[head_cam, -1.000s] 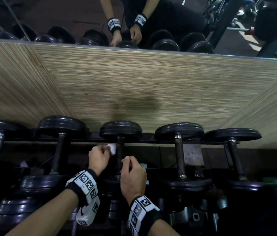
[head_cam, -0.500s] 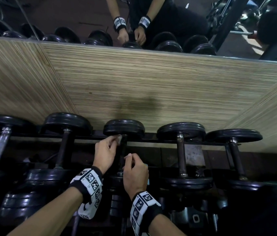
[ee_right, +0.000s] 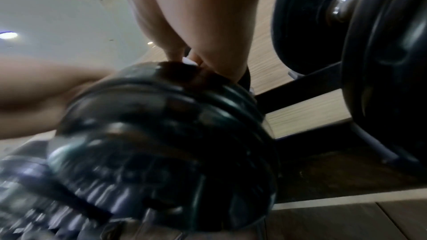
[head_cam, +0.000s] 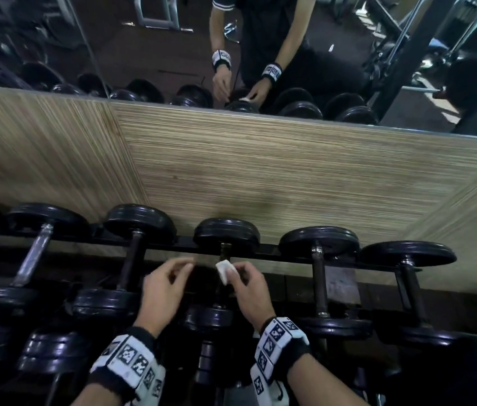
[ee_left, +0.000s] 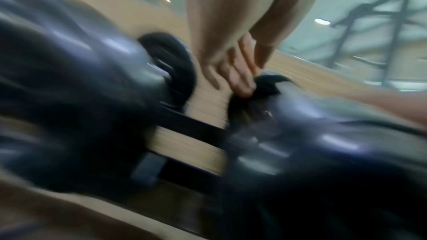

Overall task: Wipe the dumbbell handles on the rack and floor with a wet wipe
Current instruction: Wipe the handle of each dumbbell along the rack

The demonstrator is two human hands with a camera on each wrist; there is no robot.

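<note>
Wet wipe (head_cam: 224,271) has switched to the right hand (head_cam: 253,291), pinched, just above the middle dumbbell's handle (head_cam: 225,251).
Left hand (head_cam: 164,289), loosely curled, now seems empty; both lifted off the handle.

Head camera looks steeply down from above onto the rack (head_cam: 275,249) of dumbbells, facing the wall and mirror (head_cam: 348,54). Both wrist cameras sit low and close among the plates, tilted up past the fingers. All three share the middle dumbbell (head_cam: 227,234).
</note>
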